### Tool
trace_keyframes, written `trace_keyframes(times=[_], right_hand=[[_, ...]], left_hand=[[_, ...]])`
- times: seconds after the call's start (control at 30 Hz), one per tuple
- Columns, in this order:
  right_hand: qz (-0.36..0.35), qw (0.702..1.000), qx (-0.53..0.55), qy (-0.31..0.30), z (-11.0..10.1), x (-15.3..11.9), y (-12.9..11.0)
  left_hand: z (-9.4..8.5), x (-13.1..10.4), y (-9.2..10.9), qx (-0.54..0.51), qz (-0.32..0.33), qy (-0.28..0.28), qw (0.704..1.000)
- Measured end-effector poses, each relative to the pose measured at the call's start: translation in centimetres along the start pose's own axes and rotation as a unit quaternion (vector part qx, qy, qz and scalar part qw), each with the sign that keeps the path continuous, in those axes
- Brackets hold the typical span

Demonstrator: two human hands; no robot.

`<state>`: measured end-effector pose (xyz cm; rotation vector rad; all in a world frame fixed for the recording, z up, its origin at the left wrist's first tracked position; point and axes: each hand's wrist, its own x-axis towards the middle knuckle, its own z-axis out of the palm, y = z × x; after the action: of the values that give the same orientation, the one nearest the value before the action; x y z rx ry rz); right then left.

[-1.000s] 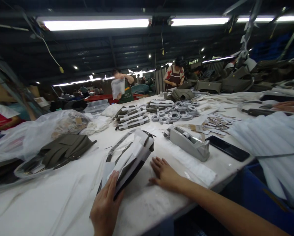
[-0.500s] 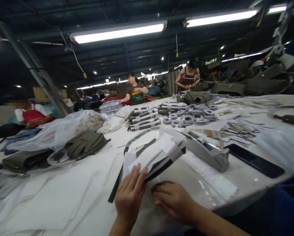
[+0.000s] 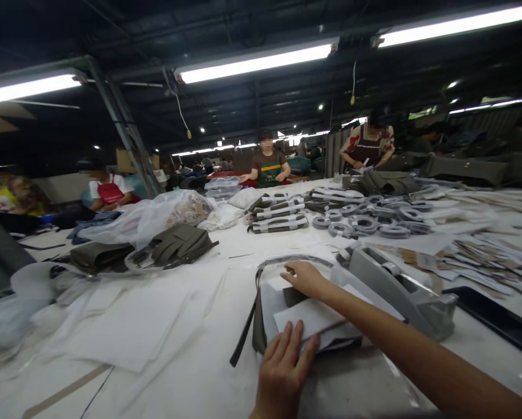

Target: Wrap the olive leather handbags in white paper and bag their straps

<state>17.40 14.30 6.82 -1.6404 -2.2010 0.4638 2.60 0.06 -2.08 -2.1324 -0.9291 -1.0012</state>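
Observation:
A dark olive bag (image 3: 259,331) with a strap lies on the table in front of me, largely covered by white paper (image 3: 315,317). My left hand (image 3: 284,364) rests on the near part of that paper, fingers stretched out and spread. Reaching across from the right, my right hand (image 3: 304,279) is over the bag's far part, beside its wrapped strap (image 3: 287,258). Its fingers are bent together, and anything between them is too small to make out. Close by on the right stands a grey tape dispenser (image 3: 396,291).
A black phone (image 3: 496,320) lies right of the dispenser. Rolled straps (image 3: 363,224), wrapped bundles (image 3: 278,224) and paper strips (image 3: 479,262) are farther back. White sheets (image 3: 130,320) and olive bags (image 3: 184,247) lie left. Co-workers (image 3: 267,163) are across the table.
My right hand has moved from the near table surface to above the bag's far part. The bag now lies flatter, with my left hand still on its paper. The view has turned left.

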Motion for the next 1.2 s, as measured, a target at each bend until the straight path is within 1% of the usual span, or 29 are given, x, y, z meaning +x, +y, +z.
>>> trace_keyframes(times=[0.07, 0.1, 0.17, 0.23, 0.3, 0.33, 0.37, 0.47, 0.5, 0.57, 0.7, 0.83, 0.9, 0.97, 1.1, 1.13, 1.2], right_hand=[[0.052, 0.998, -0.017, -0.043, 1.0, 3.3, -0.4], [0.078, 0.995, -0.023, -0.059, 1.6, 4.5, -0.6], [0.12, 0.989, -0.023, -0.078, 2.8, 6.0, -0.8], [0.145, 0.985, -0.006, -0.089, 3.8, 6.7, -0.6], [0.156, 0.982, 0.029, -0.103, 4.5, 6.9, -0.1], [0.158, 0.98, 0.052, -0.11, 4.8, 7.0, 0.3], [0.16, 0.977, 0.079, -0.116, 5.0, 7.0, 0.6], [0.161, 0.965, 0.172, -0.118, 5.3, 7.0, 1.6], [0.159, 0.959, 0.204, -0.116, 5.4, 7.0, 1.7], [0.151, 0.945, 0.267, -0.113, 5.4, 6.9, 1.9], [0.132, 0.914, 0.365, -0.116, 5.3, 6.8, 1.6], [0.14, 0.896, 0.407, -0.109, 5.5, 7.0, 1.5], [0.151, 0.891, 0.416, -0.106, 5.7, 7.1, 1.4], [0.158, 0.887, 0.421, -0.109, 5.8, 7.2, 1.1], [0.147, 0.879, 0.439, -0.118, 5.2, 7.3, -0.2], [0.14, 0.876, 0.446, -0.12, 4.9, 7.3, -0.6], [0.12, 0.87, 0.462, -0.122, 4.2, 7.0, -1.3]], left_hand=[[0.2, 0.0, 0.0, 0.007, 0.004, 0.015, 1.0], [0.4, -0.1, 0.1, 0.009, 0.005, 0.024, 1.0], [1.3, -0.2, 0.3, 0.01, -0.003, 0.052, 0.999], [2.3, -0.4, 0.6, 0.002, -0.031, 0.1, 0.994], [2.8, -0.5, 0.8, -0.006, -0.058, 0.143, 0.988], [2.8, -0.4, 0.9, -0.007, -0.059, 0.145, 0.988], [2.6, -0.4, 0.8, -0.006, -0.051, 0.13, 0.99], [1.4, 0.0, 0.5, -0.002, -0.014, 0.059, 0.998], [1.0, 0.2, 0.4, -0.003, -0.01, 0.047, 0.999], [0.5, 0.4, 0.3, -0.006, -0.011, 0.047, 0.999], [0.4, 0.6, 0.2, -0.01, -0.011, 0.04, 0.999], [0.0, 0.9, 0.1, -0.008, -0.006, 0.021, 1.0], [-0.1, 1.1, 0.4, -0.005, 0.003, 0.018, 1.0], [0.3, 1.1, 1.2, -0.004, -0.007, 0.032, 0.999], [2.3, 0.7, 3.2, -0.013, -0.088, 0.133, 0.987], [2.9, 0.5, 3.6, -0.016, -0.099, 0.149, 0.984], [3.6, 0.2, 4.0, -0.019, -0.102, 0.153, 0.983]])
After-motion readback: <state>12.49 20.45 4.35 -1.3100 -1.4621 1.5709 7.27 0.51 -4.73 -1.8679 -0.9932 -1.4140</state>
